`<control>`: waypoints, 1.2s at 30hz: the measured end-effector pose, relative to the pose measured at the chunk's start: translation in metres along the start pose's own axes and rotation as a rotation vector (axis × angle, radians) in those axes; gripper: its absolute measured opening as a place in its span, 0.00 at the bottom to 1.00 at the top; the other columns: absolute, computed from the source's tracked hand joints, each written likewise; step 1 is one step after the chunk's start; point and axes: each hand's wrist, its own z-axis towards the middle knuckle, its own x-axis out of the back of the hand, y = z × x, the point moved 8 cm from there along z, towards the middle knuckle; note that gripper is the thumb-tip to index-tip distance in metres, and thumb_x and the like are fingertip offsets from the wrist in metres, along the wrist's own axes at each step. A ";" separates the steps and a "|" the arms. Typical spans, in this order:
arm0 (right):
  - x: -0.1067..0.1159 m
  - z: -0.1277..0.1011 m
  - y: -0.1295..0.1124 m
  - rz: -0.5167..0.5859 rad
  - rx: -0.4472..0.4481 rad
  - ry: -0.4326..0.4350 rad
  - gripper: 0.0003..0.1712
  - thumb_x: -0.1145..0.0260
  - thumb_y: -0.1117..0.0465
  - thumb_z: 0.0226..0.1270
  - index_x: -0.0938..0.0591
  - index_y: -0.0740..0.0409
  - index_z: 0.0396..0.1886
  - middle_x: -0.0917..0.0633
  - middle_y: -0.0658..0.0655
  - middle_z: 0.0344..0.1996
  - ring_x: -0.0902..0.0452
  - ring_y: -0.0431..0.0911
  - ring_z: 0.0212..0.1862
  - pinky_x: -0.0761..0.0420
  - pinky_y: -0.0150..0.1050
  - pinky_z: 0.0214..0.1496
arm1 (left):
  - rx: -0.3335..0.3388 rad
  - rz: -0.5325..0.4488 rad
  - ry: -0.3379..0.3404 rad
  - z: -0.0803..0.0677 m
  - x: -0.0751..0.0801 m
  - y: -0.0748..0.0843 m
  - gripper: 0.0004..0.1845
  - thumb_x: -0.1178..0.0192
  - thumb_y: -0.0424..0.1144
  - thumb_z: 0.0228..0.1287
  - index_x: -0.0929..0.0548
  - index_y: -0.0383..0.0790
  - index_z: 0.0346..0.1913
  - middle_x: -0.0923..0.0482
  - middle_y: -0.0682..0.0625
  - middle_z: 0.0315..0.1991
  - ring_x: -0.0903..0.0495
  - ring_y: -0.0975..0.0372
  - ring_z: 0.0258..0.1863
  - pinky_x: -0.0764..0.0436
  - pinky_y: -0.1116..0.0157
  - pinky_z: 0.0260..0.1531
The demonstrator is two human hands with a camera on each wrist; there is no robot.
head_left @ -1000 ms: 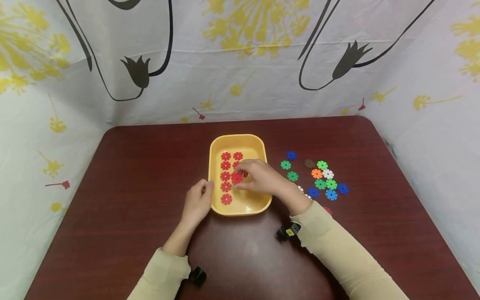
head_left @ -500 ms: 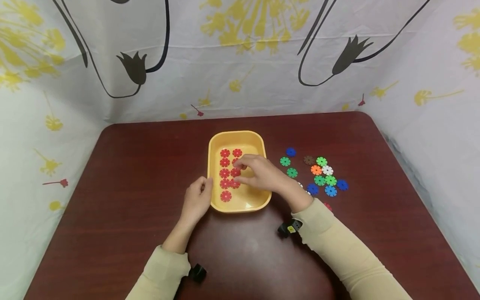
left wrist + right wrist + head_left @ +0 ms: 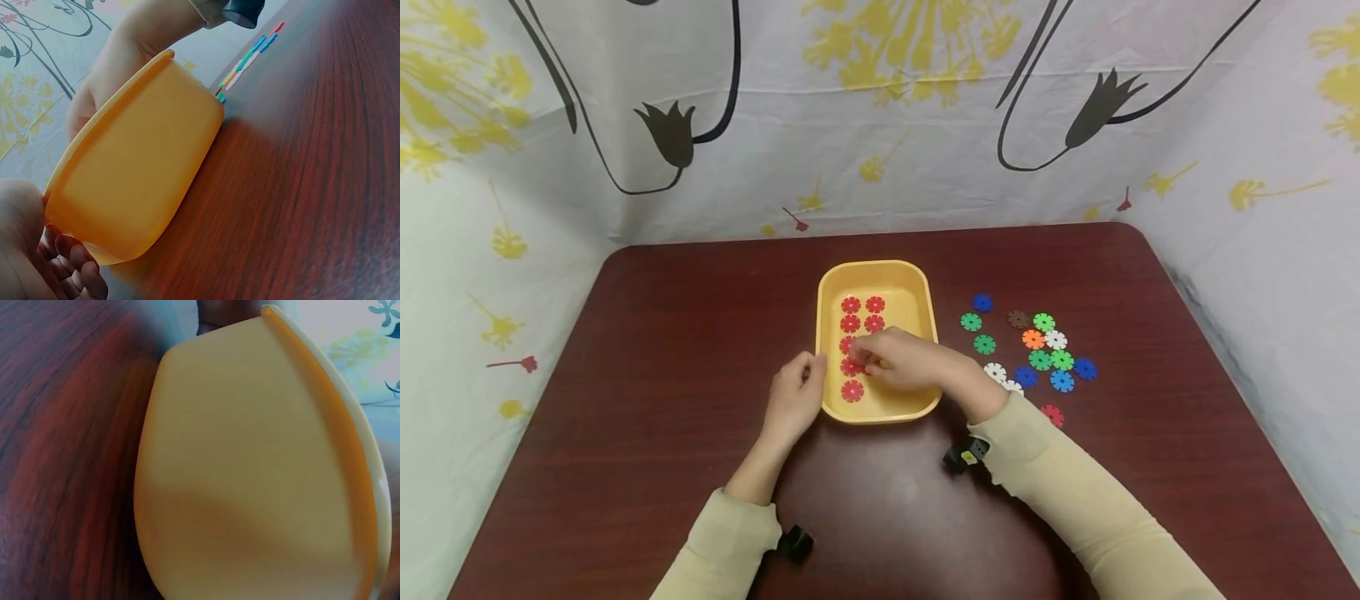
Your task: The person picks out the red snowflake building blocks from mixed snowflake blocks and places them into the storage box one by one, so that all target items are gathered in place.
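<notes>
Tray [image 3: 925, 296], yellow, mid-surface [image 3: 625, 375]; I read its long axis running away from me. Left hand [image 3: 793, 400] rests against the tray's left wall, fingers [image 3: 75, 275] loosely curled on the outside. Right hand [image 3: 902, 360] reaches in over the right rim, fingers together on a red disc [image 3: 852, 365] in the left column. Whether it is pinched or only pressed flat, I cannot tell. That disc lies at the right fingertips, left of the palm; right hand nearer. More red discs [image 3: 862, 313] sit in two columns toward the far end, one [image 3: 852, 390] nearer me. Loose discs [image 3: 1037, 350], mixed colours, right of the tray.
</notes>
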 end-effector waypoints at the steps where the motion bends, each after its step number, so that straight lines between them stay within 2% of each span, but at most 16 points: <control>1: -0.001 0.001 0.000 -0.006 -0.011 -0.019 0.09 0.40 0.67 0.63 0.20 0.58 0.42 0.18 0.50 0.33 0.25 0.39 0.35 0.25 0.33 0.43 | 0.002 0.001 -0.001 0.000 0.000 0.000 0.19 0.54 0.50 0.71 0.27 0.43 0.25 0.32 0.48 0.18 0.32 0.58 0.21 0.32 0.63 0.23; 7: 0.002 0.001 0.003 -0.041 -0.073 -0.047 0.07 0.37 0.65 0.61 0.19 0.58 0.39 0.18 0.49 0.32 0.23 0.40 0.38 0.24 0.34 0.44 | -0.003 -0.002 0.000 0.001 0.001 0.002 0.19 0.54 0.51 0.71 0.27 0.43 0.25 0.32 0.48 0.18 0.32 0.58 0.20 0.32 0.64 0.22; 14: 0.008 -0.001 0.003 -0.079 -0.055 -0.025 0.06 0.37 0.64 0.61 0.18 0.58 0.37 0.20 0.48 0.29 0.26 0.41 0.34 0.26 0.34 0.40 | -0.003 -0.001 0.002 0.001 0.002 0.003 0.19 0.54 0.51 0.71 0.27 0.43 0.25 0.32 0.48 0.18 0.32 0.58 0.19 0.32 0.64 0.22; 18: 0.018 -0.007 0.003 -0.022 -0.010 0.074 0.07 0.37 0.64 0.62 0.18 0.57 0.39 0.20 0.47 0.32 0.25 0.40 0.36 0.25 0.33 0.41 | -0.008 0.002 0.000 -0.001 0.002 0.002 0.20 0.54 0.51 0.71 0.27 0.43 0.25 0.32 0.49 0.17 0.33 0.58 0.17 0.33 0.64 0.20; 24: 0.042 -0.034 0.007 0.055 0.058 0.265 0.06 0.38 0.65 0.64 0.19 0.55 0.40 0.17 0.52 0.34 0.24 0.38 0.38 0.22 0.39 0.42 | -0.003 -0.008 -0.018 -0.005 -0.002 0.000 0.21 0.55 0.52 0.71 0.26 0.42 0.26 0.33 0.50 0.16 0.34 0.60 0.16 0.33 0.66 0.18; 28: 0.057 -0.055 0.015 0.095 0.044 0.377 0.06 0.39 0.64 0.65 0.19 0.54 0.40 0.18 0.50 0.33 0.25 0.38 0.34 0.21 0.38 0.35 | -0.002 -0.016 -0.012 -0.006 -0.002 0.001 0.20 0.54 0.51 0.71 0.27 0.42 0.25 0.34 0.51 0.16 0.35 0.60 0.16 0.34 0.66 0.18; 31: 0.068 -0.069 0.022 0.105 0.017 0.426 0.06 0.38 0.64 0.65 0.19 0.53 0.40 0.19 0.47 0.32 0.26 0.37 0.31 0.23 0.35 0.30 | -0.010 -0.020 -0.006 -0.006 -0.001 0.002 0.20 0.54 0.51 0.71 0.29 0.43 0.24 0.36 0.51 0.15 0.36 0.60 0.15 0.35 0.66 0.18; 36: 0.080 -0.090 0.033 0.087 -0.012 0.465 0.08 0.36 0.66 0.63 0.19 0.53 0.41 0.18 0.50 0.33 0.26 0.37 0.33 0.23 0.35 0.31 | -0.013 -0.020 0.003 -0.005 0.000 0.002 0.20 0.53 0.51 0.71 0.29 0.44 0.23 0.36 0.51 0.15 0.36 0.60 0.15 0.36 0.67 0.18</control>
